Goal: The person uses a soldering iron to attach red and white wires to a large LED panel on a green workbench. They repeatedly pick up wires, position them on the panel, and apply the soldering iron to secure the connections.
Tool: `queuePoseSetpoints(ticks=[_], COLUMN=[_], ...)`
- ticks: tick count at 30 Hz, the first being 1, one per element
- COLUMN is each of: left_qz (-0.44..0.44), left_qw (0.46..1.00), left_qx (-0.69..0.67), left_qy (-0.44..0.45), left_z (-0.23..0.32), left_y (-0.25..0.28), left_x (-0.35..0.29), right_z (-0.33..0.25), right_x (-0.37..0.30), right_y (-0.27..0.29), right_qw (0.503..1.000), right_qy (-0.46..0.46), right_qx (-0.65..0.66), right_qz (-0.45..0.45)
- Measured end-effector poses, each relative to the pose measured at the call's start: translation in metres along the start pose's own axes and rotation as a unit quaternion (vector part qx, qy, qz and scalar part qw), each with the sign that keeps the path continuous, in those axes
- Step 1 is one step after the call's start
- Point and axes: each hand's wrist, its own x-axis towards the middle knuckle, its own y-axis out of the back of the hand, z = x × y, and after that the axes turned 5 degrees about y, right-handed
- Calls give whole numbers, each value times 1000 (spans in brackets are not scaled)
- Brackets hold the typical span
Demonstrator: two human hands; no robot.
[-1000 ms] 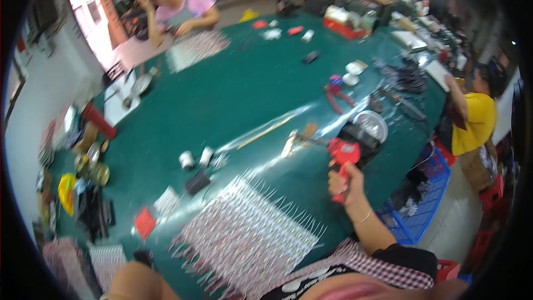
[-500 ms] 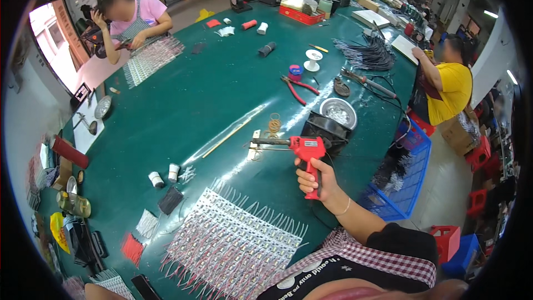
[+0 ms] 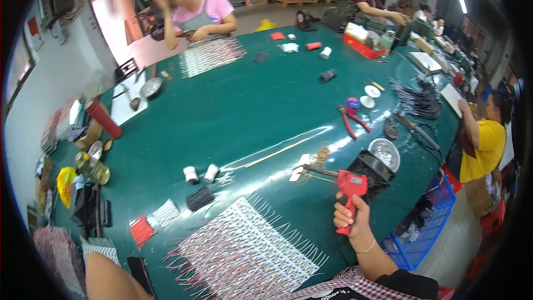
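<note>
My right hand [image 3: 353,216] is wrapped round the handle of a red soldering gun [image 3: 352,183]. Its dark barrel points left, with the tip close to a small white piece [image 3: 300,168] and a coil of solder wire [image 3: 322,155]. Just behind the gun stands a black fan-like box [image 3: 371,169]. Nearer to me lies a large sheet of small white circuit boards [image 3: 247,250] with red and white wires along its edges. Of my left arm only bare skin shows at the lower left edge; the left hand is out of sight.
Wire bundles, red [image 3: 142,231], white [image 3: 166,214] and black [image 3: 200,198], lie left of the boards, near a phone [image 3: 141,275]. Red-handled pliers [image 3: 353,123], a metal bowl [image 3: 384,154] and a soldering iron [image 3: 422,133] lie right. A blue crate [image 3: 430,233] stands beside the table. Co-workers sit around.
The view has swung left, so the table and its things appear farther right. More of my left arm shows. My right hand still grips the soldering gun near the same spot.
</note>
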Motion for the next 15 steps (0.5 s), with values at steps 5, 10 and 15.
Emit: queuePoseSetpoints(ticks=[5, 10, 15], left_qz=[4, 28, 54], left_qw=[996, 978, 958], left_qx=[-87, -196, -276], left_qy=[32, 62, 53], left_z=[2, -2, 3], left_y=[-15, -39, -67], left_x=[0, 2, 7], right_z=[0, 2, 2], right_x=[1, 3, 2], right_y=[-3, 1, -1], right_qw=[1000, 1000, 999], right_qy=[1, 8, 25], right_qx=[1, 15, -10], right_qz=[4, 14, 27])
